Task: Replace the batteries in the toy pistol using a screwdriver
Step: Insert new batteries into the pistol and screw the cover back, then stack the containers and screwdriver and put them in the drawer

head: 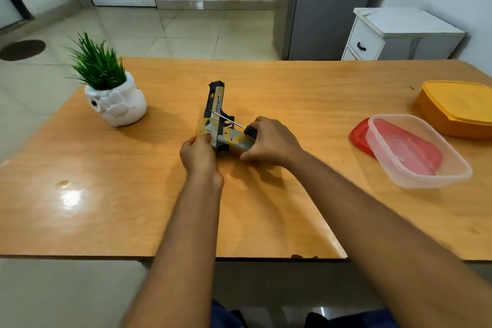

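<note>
A yellow, grey and black toy pistol (215,114) lies on its side in the middle of the wooden table (106,194), barrel pointing away from me. My left hand (198,153) pinches the rear of its slide. My right hand (271,141) grips the black handle of a screwdriver (227,118) and lies over the pistol's grip. The thin metal shaft slants up and left across the pistol's trigger area, its tip against the side of the slide. No batteries are in view.
A white pot with a green grass plant (114,96) stands at the left back of the table. At the right sit a clear plastic tub (418,152) over a red lid (359,138) and a closed orange container (458,106). Beyond stand a white drawer unit (399,34) and a grey cabinet.
</note>
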